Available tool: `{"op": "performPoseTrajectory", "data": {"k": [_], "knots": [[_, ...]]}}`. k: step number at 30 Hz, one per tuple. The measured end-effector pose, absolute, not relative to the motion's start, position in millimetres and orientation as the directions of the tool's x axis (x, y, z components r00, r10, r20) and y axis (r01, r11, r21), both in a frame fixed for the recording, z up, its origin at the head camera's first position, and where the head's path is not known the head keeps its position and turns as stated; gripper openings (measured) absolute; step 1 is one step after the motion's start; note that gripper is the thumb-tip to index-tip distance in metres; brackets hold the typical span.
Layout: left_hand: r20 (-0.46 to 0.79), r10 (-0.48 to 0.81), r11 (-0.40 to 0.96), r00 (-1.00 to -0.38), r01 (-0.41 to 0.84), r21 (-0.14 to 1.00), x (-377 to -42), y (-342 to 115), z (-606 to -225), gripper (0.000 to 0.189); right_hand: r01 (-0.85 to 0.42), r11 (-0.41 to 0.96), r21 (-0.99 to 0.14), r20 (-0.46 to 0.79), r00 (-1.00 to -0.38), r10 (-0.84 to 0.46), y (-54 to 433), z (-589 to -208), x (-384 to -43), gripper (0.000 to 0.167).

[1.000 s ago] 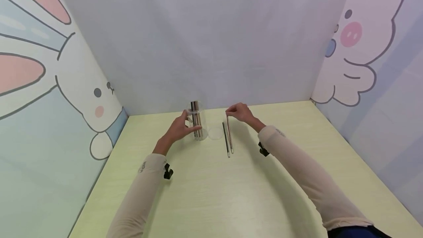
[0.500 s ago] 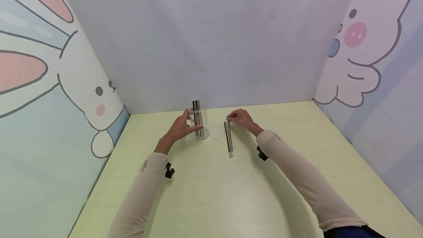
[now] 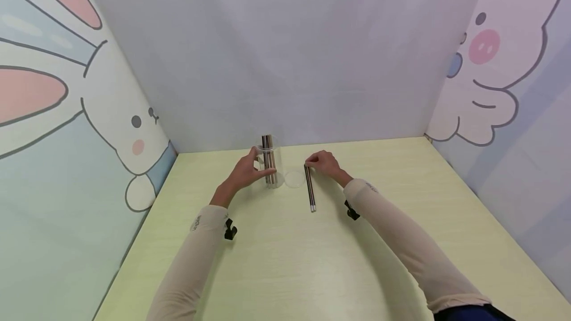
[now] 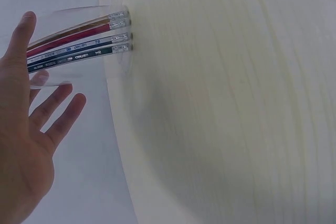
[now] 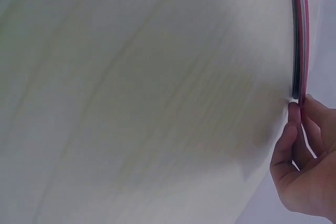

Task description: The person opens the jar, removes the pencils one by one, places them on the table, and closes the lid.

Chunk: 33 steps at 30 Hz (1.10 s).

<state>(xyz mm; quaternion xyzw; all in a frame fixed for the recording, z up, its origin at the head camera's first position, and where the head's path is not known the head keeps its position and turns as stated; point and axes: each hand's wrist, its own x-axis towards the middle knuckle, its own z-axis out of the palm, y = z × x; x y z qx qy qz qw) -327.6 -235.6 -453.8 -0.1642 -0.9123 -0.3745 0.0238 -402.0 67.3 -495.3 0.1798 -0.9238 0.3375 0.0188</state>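
Observation:
My left hand (image 3: 244,170) grips an upright clear cylindrical container (image 3: 279,160), thumb on the near side and index finger round the far side. Several pencils (image 3: 269,162) with silver ends stand inside; the left wrist view shows yellowish, red and dark pencils (image 4: 79,56). My right hand (image 3: 324,162) pinches the far end of a red pencil (image 5: 305,40), fingertips right at the table. Close along it lies a dark green pencil (image 5: 295,51) on the table, their silver ends side by side toward me.
A clear round lid (image 3: 294,179) lies flat on the pale wood table (image 3: 285,261), between the container and the two pencils. A grey-white wall (image 3: 294,63) rises behind the table's far edge, with cartoon-printed panels at both sides.
My right hand has come down and slightly nearer, bringing the red pencil against the dark green one. The left hand keeps holding the container in place. The head view has shifted slightly.

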Motion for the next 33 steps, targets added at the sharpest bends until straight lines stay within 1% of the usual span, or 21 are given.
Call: {"op": "performPoseTrajectory", "data": {"k": [10, 18, 33], "knots": [[0.164, 0.286, 0.669, -0.944, 0.320, 0.671, -328.9, -236.0, -454.1, 0.072, -0.348, 0.695, -0.629, 0.168, -0.934, -0.315, 64.4, -497.4, -397.8, 0.020], [0.158, 0.288, 0.669, -0.945, 0.316, 0.672, -328.1, -235.8, -453.7, 0.074, -0.302, 0.715, -0.630, 0.142, -0.951, -0.276, 61.3, -497.7, -395.9, 0.019], [0.160, 0.281, 0.674, -0.946, 0.313, 0.669, -327.3, -237.1, -454.1, 0.076, -0.321, 0.714, -0.623, 0.164, -0.945, -0.282, 59.4, -499.3, -394.6, 0.020]]}}
